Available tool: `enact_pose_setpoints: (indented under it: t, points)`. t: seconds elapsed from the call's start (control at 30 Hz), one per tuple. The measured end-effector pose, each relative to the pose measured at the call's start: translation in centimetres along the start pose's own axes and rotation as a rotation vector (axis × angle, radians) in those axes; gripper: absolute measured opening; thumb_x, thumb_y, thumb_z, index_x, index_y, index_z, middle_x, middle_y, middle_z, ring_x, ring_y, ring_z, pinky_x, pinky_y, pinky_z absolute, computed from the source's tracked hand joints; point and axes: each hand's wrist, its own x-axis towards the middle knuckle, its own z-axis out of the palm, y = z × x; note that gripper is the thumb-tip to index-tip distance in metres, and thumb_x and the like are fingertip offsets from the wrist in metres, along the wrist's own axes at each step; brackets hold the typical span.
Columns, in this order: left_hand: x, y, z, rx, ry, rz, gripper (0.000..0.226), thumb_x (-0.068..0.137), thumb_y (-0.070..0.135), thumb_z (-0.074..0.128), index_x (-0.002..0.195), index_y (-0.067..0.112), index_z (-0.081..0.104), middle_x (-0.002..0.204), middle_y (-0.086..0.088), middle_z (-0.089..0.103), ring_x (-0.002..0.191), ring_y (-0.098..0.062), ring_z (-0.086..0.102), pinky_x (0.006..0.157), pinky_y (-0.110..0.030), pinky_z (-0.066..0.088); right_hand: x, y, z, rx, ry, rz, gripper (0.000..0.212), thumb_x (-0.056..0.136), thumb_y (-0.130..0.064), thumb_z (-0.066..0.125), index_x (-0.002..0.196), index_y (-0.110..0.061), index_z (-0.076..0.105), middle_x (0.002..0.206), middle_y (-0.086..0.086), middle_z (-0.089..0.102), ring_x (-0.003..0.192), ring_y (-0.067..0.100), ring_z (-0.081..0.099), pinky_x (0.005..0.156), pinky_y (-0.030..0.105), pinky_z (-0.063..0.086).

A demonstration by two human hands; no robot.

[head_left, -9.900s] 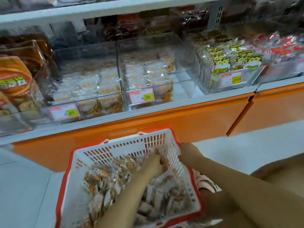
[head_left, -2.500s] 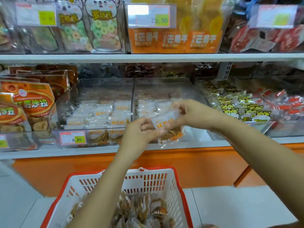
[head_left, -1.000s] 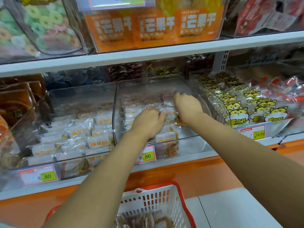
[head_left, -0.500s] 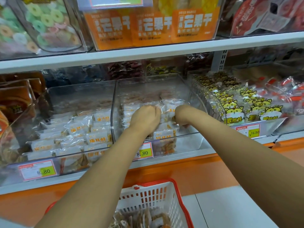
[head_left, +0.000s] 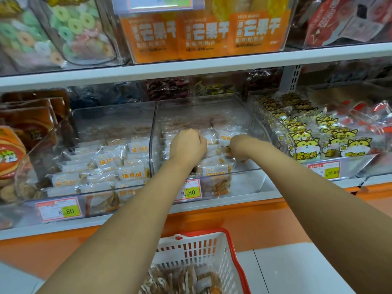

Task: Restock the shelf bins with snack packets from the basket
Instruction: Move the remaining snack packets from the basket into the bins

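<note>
Hands inside middle bin (head_left: 250, 181) among snack packets (head_left: 214, 168), probably seating them in rows: left hand (head_left: 186, 145) fingers curled, right hand (head_left: 238, 146) fingers hidden, grip unclear; more packets in basket (head_left: 201, 249) below.

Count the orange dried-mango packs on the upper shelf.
3, side by side on the upper shelf: left pack, middle pack, right pack. More may be hidden behind them.
</note>
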Motion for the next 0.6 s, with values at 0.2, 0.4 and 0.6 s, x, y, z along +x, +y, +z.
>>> enact_pose_setpoints:
  t: [0.2,0.4,0.6]
  points:
    - [-1.7,0.8,-2.8,-0.202,0.094,0.039,0.029,0.096,0.018,0.045,0.097,0.005,0.070,0.093,-0.013,0.071,0.088,-0.030,0.063,0.074,-0.037,0.050,-2.9,1.6,-1.6,0.172,0.315,-0.073,0.032,0.091,-0.015,0.053,0.060,-0.010,0.045,0.065,0.007,0.049,0.057,0.020,0.047,0.053,0.025,0.038]
    - [-9.2,2.0,-6.1,-0.391,0.288,0.203,0.033,0.097,0.024,0.047,0.068,0.008,0.052,0.061,0.000,0.050,0.058,-0.011,0.045,0.055,-0.027,0.035,-10.2,1.8,-0.6,0.433,0.653,-0.212,0.043,0.091,-0.035,0.057,0.057,-0.014,0.040,0.062,0.006,0.051,0.066,0.029,0.053,0.059,0.030,0.041]
    - [-18.5,-3.2,-3.1,-0.441,0.002,0.063,0.044,0.096,0.029,0.051,0.057,0.014,0.039,0.049,0.003,0.037,0.049,-0.013,0.037,0.051,-0.028,0.028,-14.3,1.4,5.3,0.384,0.338,-0.260,0.041,0.092,-0.033,0.057,0.060,-0.016,0.037,0.060,0.000,0.040,0.061,0.020,0.043,0.051,0.028,0.031]
